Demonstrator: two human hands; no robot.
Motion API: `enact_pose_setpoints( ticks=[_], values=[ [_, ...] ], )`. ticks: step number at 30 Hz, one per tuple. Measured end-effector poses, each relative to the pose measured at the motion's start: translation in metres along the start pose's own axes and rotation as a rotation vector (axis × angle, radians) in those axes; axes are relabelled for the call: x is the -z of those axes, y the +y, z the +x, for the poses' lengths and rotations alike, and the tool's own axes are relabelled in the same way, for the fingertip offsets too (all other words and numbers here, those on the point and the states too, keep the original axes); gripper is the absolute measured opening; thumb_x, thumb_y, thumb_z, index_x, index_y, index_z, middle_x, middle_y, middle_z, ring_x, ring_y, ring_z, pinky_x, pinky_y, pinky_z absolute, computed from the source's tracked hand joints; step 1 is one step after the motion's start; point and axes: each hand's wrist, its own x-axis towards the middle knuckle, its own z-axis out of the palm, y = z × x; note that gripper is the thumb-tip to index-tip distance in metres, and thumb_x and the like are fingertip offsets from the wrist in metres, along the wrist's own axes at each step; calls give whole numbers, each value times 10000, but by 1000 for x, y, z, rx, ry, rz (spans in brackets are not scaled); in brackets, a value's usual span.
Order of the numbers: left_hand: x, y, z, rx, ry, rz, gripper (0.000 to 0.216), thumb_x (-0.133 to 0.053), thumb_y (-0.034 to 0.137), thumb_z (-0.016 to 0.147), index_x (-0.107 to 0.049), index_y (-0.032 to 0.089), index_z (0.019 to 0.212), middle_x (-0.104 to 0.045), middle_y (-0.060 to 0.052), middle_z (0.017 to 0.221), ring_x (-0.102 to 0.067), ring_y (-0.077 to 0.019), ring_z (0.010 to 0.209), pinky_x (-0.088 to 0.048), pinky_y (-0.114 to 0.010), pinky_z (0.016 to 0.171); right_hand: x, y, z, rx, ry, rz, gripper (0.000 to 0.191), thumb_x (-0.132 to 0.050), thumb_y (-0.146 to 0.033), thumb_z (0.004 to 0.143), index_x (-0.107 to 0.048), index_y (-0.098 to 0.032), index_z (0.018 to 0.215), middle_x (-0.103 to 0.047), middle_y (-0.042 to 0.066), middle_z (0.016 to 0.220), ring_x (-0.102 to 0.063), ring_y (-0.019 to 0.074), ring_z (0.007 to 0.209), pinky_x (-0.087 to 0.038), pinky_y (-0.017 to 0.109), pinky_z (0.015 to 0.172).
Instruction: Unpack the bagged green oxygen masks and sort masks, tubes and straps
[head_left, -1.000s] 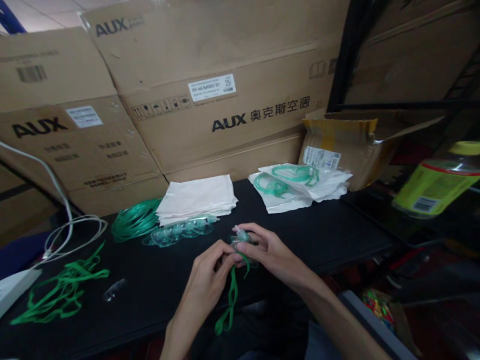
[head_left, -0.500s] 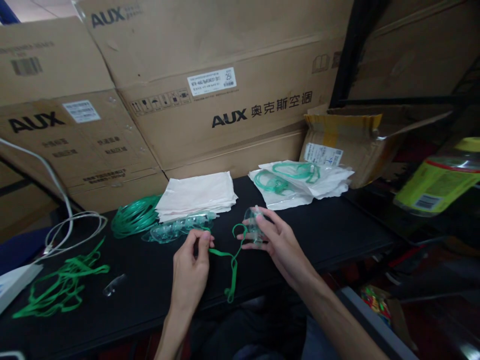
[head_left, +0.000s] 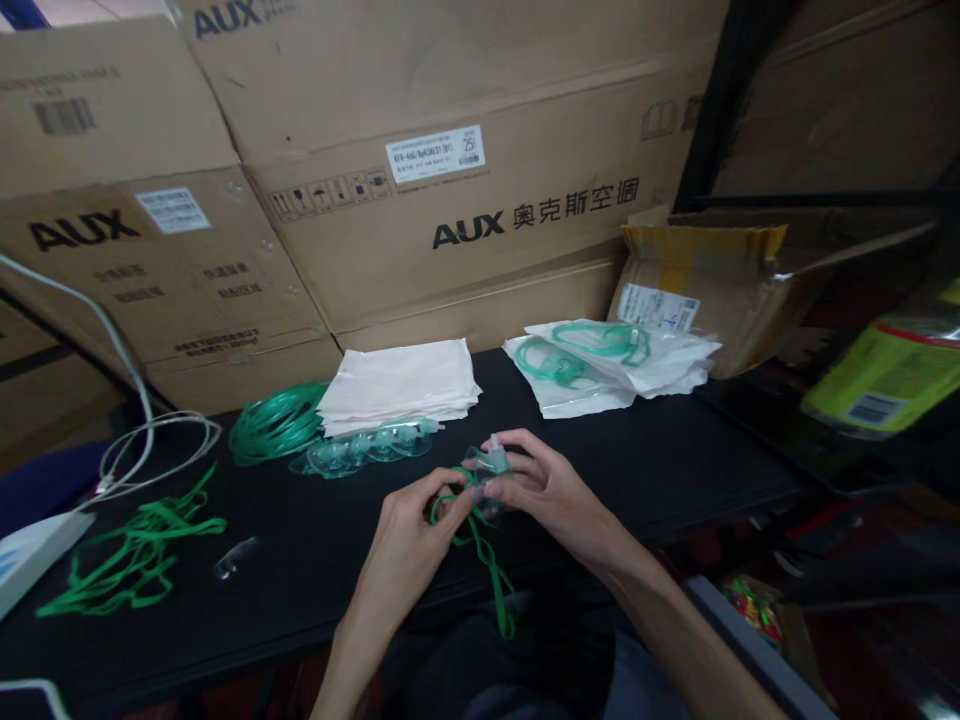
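Observation:
Between my hands is a clear oxygen mask (head_left: 493, 460) with a pale connector pointing up. My right hand (head_left: 541, 480) is closed around its right side. My left hand (head_left: 426, 522) pinches a green elastic strap (head_left: 496, 590) against the mask's left edge, and the strap's loop dangles below. Fingers cover the spot where strap and mask meet. Behind my left hand lies a row of nested clear masks (head_left: 367, 450), beside a coil of green tubing (head_left: 276, 424). A tangle of green straps (head_left: 139, 550) rests on the black table at the left.
A stack of white sheets or bags (head_left: 401, 380) lies at the back. Packed masks with tubing (head_left: 600, 365) sit right of it. A small clear plastic piece (head_left: 234, 558) is near the straps. Large cartons (head_left: 450, 260) wall the back; an open carton (head_left: 697, 290) and a bottle (head_left: 885, 375) stand right.
My left hand has moved right, bringing the strap to the mask. The mask has turned so its connector points up, and my hands are now together.

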Motion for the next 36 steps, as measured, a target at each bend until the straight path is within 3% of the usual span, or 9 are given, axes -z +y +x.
enact_pose_setpoints(
  ticks=[10, 17, 22, 25, 27, 30, 34, 36],
  values=[
    [-2, 6, -2, -47, -53, 48, 278, -500, 382, 1018, -573, 198, 822, -584, 40, 718, -528, -118, 648, -374, -231, 652, -2, 5, 1, 85, 152, -6, 463, -840, -405, 783, -624, -212, 1144, -791, 55, 1014, -740, 212, 982, -555, 297, 823],
    [3, 7, -10, -62, -215, -10, 295, -522, 399, 1014, -582, 191, 814, -541, 51, 689, -497, -105, 642, -348, -228, 631, 3, 12, 8, 208, 483, 133, 524, -849, -466, 766, -598, -214, 1151, -784, 66, 1014, -741, 225, 965, -583, 361, 864],
    [5, 12, -14, -47, -227, -125, 292, -591, 383, 981, -621, 178, 775, -539, 51, 654, -466, -93, 617, -334, -221, 597, 6, 13, 11, 307, 689, 166, 560, -890, -467, 712, -586, -266, 1137, -769, 22, 1046, -743, 213, 968, -625, 382, 857],
    [20, 14, -13, -11, -88, -179, 265, -607, 393, 969, -660, 182, 817, -561, 47, 661, -491, -91, 613, -361, -207, 588, 5, 13, 10, 276, 647, 125, 552, -897, -466, 707, -609, -271, 1136, -781, 29, 1036, -758, 200, 928, -637, 332, 828],
    [43, 13, -13, 53, 113, -188, 259, -607, 428, 957, -660, 190, 868, -541, 52, 652, -488, -88, 555, -368, -200, 530, 4, 13, 9, 247, 615, 102, 563, -901, -469, 702, -621, -269, 1149, -787, 40, 1040, -763, 194, 895, -643, 301, 802],
    [96, 7, -19, 145, 495, -153, 306, -612, 506, 919, -646, 203, 948, -517, 60, 660, -475, -92, 473, -356, -199, 430, 3, 14, 8, 230, 579, 86, 575, -899, -480, 701, -631, -259, 1158, -786, 54, 1058, -764, 201, 891, -649, 289, 784],
    [171, -23, -37, 331, 906, 226, 415, -602, 583, 873, -686, 197, 996, -601, 29, 689, -566, -156, 533, -430, -261, 517, 4, 17, 7, 232, 526, 58, 580, -874, -483, 737, -613, -268, 1208, -776, 57, 1096, -759, 222, 938, -649, 320, 806],
    [197, -46, -47, 532, 900, 476, 458, -516, 567, 917, -692, 174, 1073, -638, -5, 664, -659, -261, 669, -465, -341, 639, 4, 17, 7, 222, 497, 37, 585, -866, -494, 744, -606, -261, 1214, -771, 64, 1109, -755, 235, 960, -644, 333, 815]
  ],
)
